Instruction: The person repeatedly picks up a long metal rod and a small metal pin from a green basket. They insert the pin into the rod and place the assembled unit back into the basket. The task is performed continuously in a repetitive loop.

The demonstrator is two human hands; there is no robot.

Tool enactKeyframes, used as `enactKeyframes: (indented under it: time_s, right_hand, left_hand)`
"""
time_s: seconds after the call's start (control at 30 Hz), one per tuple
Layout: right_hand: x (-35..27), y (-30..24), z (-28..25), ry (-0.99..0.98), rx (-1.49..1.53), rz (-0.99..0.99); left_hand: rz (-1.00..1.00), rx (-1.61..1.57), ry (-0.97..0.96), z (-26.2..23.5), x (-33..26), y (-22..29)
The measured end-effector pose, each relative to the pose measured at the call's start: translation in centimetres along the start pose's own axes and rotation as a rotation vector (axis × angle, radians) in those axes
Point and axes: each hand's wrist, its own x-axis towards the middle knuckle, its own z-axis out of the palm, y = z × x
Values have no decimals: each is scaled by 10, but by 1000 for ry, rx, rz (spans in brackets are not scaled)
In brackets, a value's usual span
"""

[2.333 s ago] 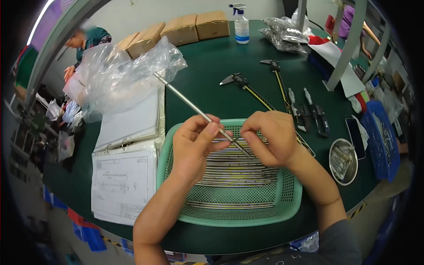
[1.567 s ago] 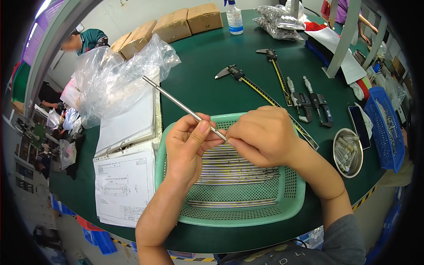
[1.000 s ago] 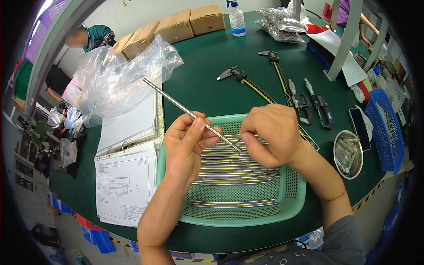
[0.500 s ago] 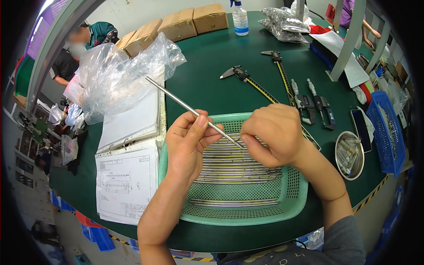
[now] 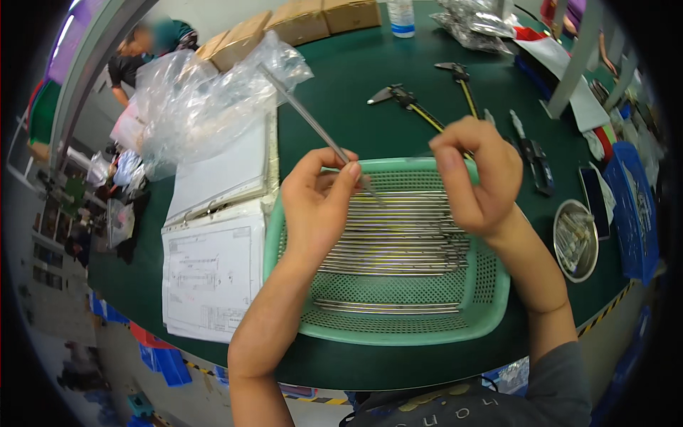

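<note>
Taking the green basket (image 5: 398, 336) as the clock's centre, a dark green table (image 5: 348, 78) spreads around it, with rows of metal rods (image 5: 395, 267) lying crosswise inside. At 9 o'clock lies a spread ring binder (image 5: 220, 164); at 3, a metal bowl (image 5: 588, 265) of small clear pieces (image 5: 575, 238), with a phone (image 5: 595, 203) and a blue basket (image 5: 637, 265) beyond. Micrometers (image 5: 537, 164) sit at 2; two calipers (image 5: 409, 102) lie between 12 and 1. A crumpled clear bag (image 5: 206, 103) fills 10 to 11, cardboard boxes (image 5: 297, 21) stand at 11, and a person in a green top (image 5: 171, 34) bends at 10.

The left hand (image 5: 319, 206) pinches a slim metal rod (image 5: 311, 119) between thumb and fingers above the basket's left part; the rod slants away toward half past 10. The right hand (image 5: 482, 178), between 1 and 2, is apart from it, fingers curled, thumb near forefinger; whether it grips something small, I cannot tell.

Nearest, pale letters mark the wearer's dark shirt (image 5: 498, 398). The binder's page (image 5: 210, 285) bears a line drawing and blurred print; a bottle (image 5: 402, 18) at 12 has a blue-banded label.
</note>
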Motion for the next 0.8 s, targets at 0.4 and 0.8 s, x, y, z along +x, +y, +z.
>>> enactKeyframes:
  time_s: [0.4,0.8]
  right_hand:
    - [-4,12,-2,166,64,55]
    - [-13,21,1,24,82,183]
  left_hand:
    - [263,1099,-344,-2,-1,-19]
    - [147,882,-962,1,-37,22]
